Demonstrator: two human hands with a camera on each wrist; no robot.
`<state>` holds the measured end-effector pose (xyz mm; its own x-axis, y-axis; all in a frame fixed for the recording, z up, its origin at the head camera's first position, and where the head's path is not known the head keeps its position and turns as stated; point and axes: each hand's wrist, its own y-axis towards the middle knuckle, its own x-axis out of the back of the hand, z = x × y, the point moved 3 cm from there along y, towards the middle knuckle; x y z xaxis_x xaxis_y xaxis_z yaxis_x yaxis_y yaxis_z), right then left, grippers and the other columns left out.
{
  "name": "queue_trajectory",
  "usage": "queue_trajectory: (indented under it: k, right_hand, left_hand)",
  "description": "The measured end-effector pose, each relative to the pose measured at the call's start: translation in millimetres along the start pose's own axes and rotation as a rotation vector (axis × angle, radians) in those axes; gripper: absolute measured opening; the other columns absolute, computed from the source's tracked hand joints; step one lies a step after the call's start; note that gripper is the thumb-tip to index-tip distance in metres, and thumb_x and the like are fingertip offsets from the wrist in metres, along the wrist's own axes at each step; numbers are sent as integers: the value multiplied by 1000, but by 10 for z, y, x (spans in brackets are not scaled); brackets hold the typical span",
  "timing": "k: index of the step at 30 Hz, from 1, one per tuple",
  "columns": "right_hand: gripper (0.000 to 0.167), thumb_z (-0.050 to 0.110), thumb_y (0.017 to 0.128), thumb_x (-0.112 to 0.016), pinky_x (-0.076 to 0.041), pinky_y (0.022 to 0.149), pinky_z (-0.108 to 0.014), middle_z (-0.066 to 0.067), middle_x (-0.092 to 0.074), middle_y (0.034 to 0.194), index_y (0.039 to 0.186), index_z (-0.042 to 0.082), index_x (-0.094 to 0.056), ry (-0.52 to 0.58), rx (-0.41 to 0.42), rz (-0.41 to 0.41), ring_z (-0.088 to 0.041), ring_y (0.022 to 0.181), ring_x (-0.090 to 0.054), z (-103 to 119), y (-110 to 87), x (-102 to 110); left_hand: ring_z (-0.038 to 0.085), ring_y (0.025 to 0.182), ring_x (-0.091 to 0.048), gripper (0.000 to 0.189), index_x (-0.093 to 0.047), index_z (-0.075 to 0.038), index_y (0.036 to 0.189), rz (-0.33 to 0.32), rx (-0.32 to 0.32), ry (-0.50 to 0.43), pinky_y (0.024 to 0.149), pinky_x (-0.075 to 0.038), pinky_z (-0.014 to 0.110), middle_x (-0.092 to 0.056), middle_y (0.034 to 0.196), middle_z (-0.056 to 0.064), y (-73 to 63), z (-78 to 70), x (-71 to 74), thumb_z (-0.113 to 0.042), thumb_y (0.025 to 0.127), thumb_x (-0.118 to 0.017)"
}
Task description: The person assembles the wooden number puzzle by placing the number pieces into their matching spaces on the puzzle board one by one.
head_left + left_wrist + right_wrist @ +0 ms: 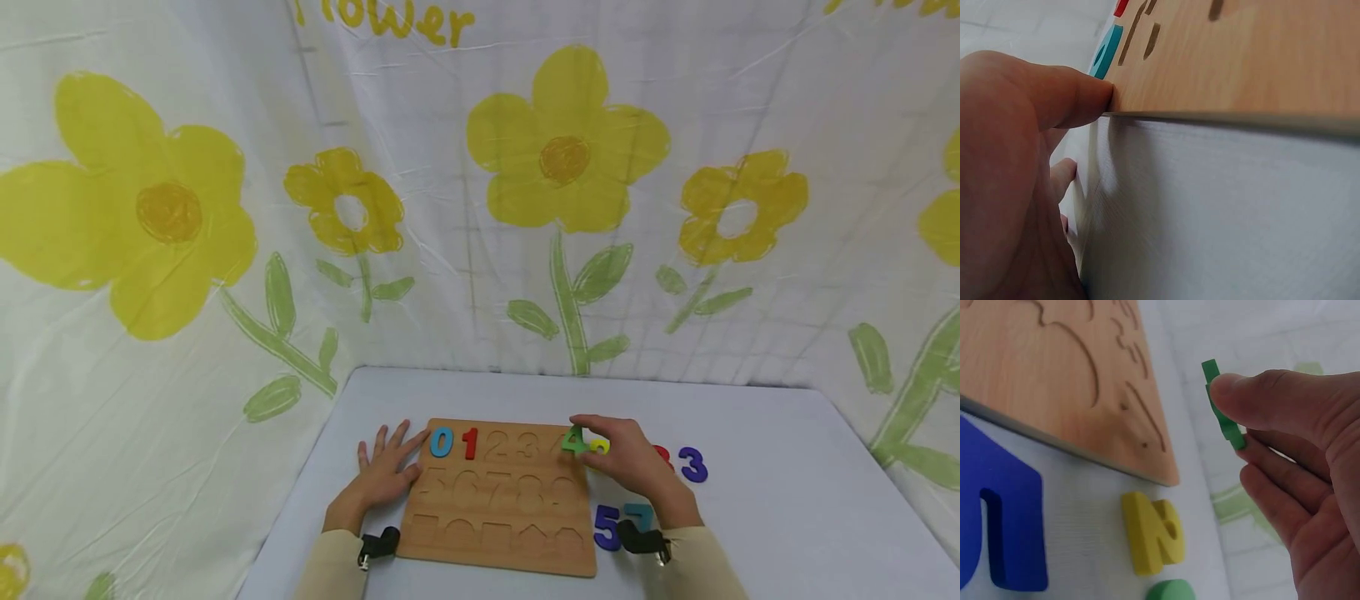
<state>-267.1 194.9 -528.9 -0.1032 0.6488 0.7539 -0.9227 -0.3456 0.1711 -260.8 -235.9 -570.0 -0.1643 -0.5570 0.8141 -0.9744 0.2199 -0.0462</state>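
Observation:
My right hand pinches a green number 4 between thumb and fingers, over the top right corner of the wooden number board. In the right wrist view, the green 4 is seen edge-on, raised above the table. My left hand lies spread at the board's upper left edge. Its thumb touches the board's edge in the left wrist view. A light blue 0 and a red 1 sit in the top row, beside bare number outlines.
Right of the board lie a yellow number, a dark blue 5, a teal 7, a purple 3 and a red piece partly behind my right hand. Behind the white table hangs a flower-painted curtain.

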Motion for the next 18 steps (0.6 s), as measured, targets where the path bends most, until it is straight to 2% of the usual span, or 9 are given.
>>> queue_trajectory:
  k: [5, 8, 12, 18]
  right_hand:
    - [55, 17, 93, -87, -52, 115, -64, -6, -73, 147, 146, 17, -71, 2, -73, 38, -39, 140, -65, -34, 69, -112]
    - [55, 15, 92, -87, -50, 116, -66, -8, -73, 145, 145, 15, -71, 18, -83, 52, -40, 140, -65, -28, 90, -157]
    - [55, 14, 91, -88, -51, 115, -66, -8, -75, 140, 143, 14, -73, 22, -94, 63, -39, 135, -68, -28, 110, -208]
    - [53, 14, 91, -88, -53, 115, -61, -5, -76, 135, 142, 15, -74, -16, -107, 76, -28, 124, -70, -59, 139, -299]
  left_hand:
    - [60, 166, 0, 58, -51, -17, 164, 22, 21, 26, 122, 13, 84, -23, 180, 26, -2, 0, 3, -23, 108, -62]
    - [60, 166, 0, 58, -52, -18, 164, 27, 26, 29, 122, 13, 84, -23, 180, 25, -4, -1, 5, -23, 108, -62]
    - [60, 166, -1, 57, -53, -18, 164, 23, 27, 25, 122, 13, 84, -24, 180, 25, -9, -5, 6, -22, 107, -62]
    - [60, 166, -1, 58, -53, -19, 164, 20, 29, 21, 122, 13, 84, -24, 180, 25, -13, -5, 3, -22, 107, -62]
